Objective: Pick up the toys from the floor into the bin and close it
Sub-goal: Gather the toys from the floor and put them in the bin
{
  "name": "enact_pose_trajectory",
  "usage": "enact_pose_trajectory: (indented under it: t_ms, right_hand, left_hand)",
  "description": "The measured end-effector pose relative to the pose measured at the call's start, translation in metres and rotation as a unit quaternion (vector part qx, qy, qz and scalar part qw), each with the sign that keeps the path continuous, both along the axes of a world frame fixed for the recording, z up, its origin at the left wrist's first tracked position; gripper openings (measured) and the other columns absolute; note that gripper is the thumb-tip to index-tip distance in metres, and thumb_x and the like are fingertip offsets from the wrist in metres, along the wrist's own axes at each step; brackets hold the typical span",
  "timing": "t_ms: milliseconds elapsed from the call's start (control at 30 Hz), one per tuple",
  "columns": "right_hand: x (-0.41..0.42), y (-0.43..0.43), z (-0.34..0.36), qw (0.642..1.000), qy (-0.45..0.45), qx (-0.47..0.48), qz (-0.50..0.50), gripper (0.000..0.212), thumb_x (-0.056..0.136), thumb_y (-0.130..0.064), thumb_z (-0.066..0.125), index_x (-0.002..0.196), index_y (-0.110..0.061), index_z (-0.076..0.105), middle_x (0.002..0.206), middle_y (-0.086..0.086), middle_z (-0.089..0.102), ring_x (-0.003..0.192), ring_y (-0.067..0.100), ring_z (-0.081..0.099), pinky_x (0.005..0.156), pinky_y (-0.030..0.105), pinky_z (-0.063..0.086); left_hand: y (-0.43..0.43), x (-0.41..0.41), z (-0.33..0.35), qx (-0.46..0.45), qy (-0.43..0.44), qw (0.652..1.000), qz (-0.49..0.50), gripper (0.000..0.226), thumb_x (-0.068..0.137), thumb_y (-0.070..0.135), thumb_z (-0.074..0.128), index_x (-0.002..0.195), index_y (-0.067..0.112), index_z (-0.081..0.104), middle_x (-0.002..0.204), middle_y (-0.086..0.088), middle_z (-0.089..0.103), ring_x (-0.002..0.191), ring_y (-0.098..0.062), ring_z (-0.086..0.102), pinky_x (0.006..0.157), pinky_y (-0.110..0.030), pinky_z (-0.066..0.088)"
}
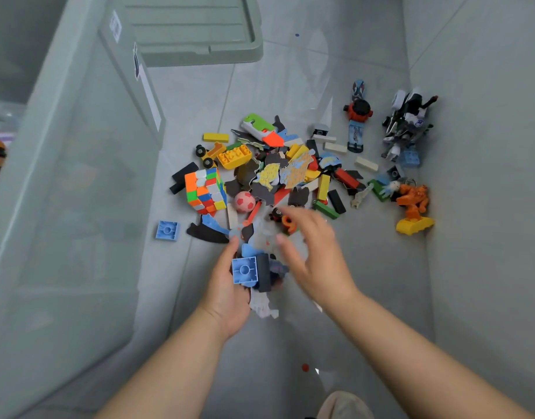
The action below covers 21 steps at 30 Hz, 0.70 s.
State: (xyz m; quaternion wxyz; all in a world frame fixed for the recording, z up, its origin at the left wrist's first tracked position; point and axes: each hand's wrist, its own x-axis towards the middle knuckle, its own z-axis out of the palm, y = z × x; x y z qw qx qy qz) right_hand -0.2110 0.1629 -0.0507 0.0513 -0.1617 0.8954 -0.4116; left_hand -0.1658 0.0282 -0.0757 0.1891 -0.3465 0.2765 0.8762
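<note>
The toys [275, 173] lie heaped on the floor [381, 282], right of the bin [78, 176]; its lid [199, 31] lies at the far side. At the heap's near edge the left hand [226, 294] cups a blue brick [244, 270] and flat pieces. The blurred right hand [314, 252] hovers beside it, fingers spread, holding nothing.

bin [78, 176] 1 | lid [199, 40] 1 | puzzle cube [204, 189] 1 | pink ball [245, 202] 1 — blue square plates [166, 230] [244, 270] 2

Puzzle cube [204, 190]: squares of orange, green, white, red, yellow, blue. Small ball [245, 202]: pink with red football patches. Square brick [244, 270]: light blue. Bin lid [199, 52]: sage green. Bin [78, 192]: pale translucent grey-green. Figure [411, 201]: orange, yellow base.
</note>
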Motion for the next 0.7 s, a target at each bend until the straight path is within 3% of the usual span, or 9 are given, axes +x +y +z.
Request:
enact_pose_trajectory:
  t_ms: [67,133,200,267,400,533,633,700]
  right_hand:
    - [-0.034,0.004,-0.014,0.989,-0.036,0.132,-0.054,0.049,0.091,-0.038,0.052,0.137,-0.031,0.039,0.137,0.005,0.038,0.125,0.024,0.035,0.102,0.033,0.037]
    - [-0.052,0.002,-0.034,0.953,-0.105,0.284,-0.008,0.059,0.089,-0.045,0.053,0.141,-0.037,0.026,0.147,0.007,0.021,0.134,0.032,0.020,0.099,0.045,0.039]
    - [-0.053,-0.003,-0.053,0.936,-0.101,0.335,0.046,0.057,0.088,-0.048,0.052,0.139,-0.035,0.030,0.148,0.007,0.019,0.133,0.034,0.019,0.091,0.045,0.045]
    - [-0.045,-0.002,-0.065,0.944,-0.056,0.321,0.047,0.043,0.089,-0.044,0.053,0.128,-0.026,0.045,0.142,0.008,0.030,0.129,0.031,0.025,0.086,0.041,0.047]
    - [-0.039,0.017,-0.079,0.981,-0.029,0.194,0.001,0.029,0.086,-0.025,0.063,0.112,-0.013,0.058,0.128,0.007,0.047,0.119,0.029,0.037,0.094,0.037,0.042]
    - [-0.038,0.026,-0.071,0.982,-0.118,0.021,-0.143,0.022,0.079,-0.013,0.071,0.098,-0.017,0.061,0.104,-0.002,0.052,0.101,0.018,0.049,0.082,0.019,0.038]
    - [-0.029,0.013,-0.035,0.904,-0.255,-0.227,-0.256,0.012,0.085,-0.014,0.065,0.093,-0.020,0.059,0.088,-0.004,0.057,0.079,0.011,0.054,0.067,0.019,0.047]
    - [-0.019,0.001,0.000,0.835,-0.299,-0.384,-0.258,0.006,0.090,-0.013,0.057,0.091,-0.018,0.057,0.082,-0.002,0.055,0.068,0.009,0.050,0.057,0.020,0.043]
  left_hand:
    - [-0.003,0.001,-0.001,-0.002,-0.006,1.000,0.010,0.047,0.086,0.048,0.041,0.110,0.015,0.063,0.097,-0.009,0.072,0.091,-0.027,0.064,0.068,-0.038,0.060]
    - [-0.006,0.002,-0.003,-0.002,-0.006,1.000,0.023,0.041,0.092,0.045,0.037,0.110,0.018,0.063,0.092,-0.005,0.074,0.091,-0.026,0.064,0.068,-0.039,0.059]
    - [-0.008,0.003,0.000,0.004,-0.006,0.999,0.037,0.039,0.094,0.045,0.035,0.105,0.022,0.065,0.091,-0.004,0.074,0.090,-0.024,0.066,0.066,-0.038,0.059]
    - [-0.010,0.003,0.002,0.000,-0.006,0.999,0.043,0.038,0.094,0.045,0.034,0.108,0.025,0.064,0.101,-0.005,0.072,0.094,-0.025,0.066,0.070,-0.039,0.058]
    - [-0.013,0.003,0.007,-0.004,0.000,0.999,0.046,0.043,0.093,0.045,0.035,0.128,0.029,0.055,0.122,-0.007,0.062,0.104,-0.026,0.062,0.073,-0.040,0.057]
    - [-0.013,0.005,0.007,-0.023,-0.009,0.998,0.053,0.038,0.095,0.044,0.033,0.121,0.032,0.057,0.127,-0.006,0.059,0.102,-0.025,0.063,0.075,-0.040,0.056]
    - [-0.008,0.006,0.016,-0.038,-0.010,0.997,0.061,0.039,0.094,0.044,0.036,0.121,0.027,0.059,0.121,-0.007,0.065,0.092,-0.023,0.067,0.072,-0.038,0.057]
    - [-0.002,0.001,0.032,-0.065,0.008,0.995,0.076,0.030,0.089,0.044,0.045,0.106,0.026,0.064,0.098,-0.003,0.073,0.078,-0.020,0.070,0.074,-0.040,0.056]
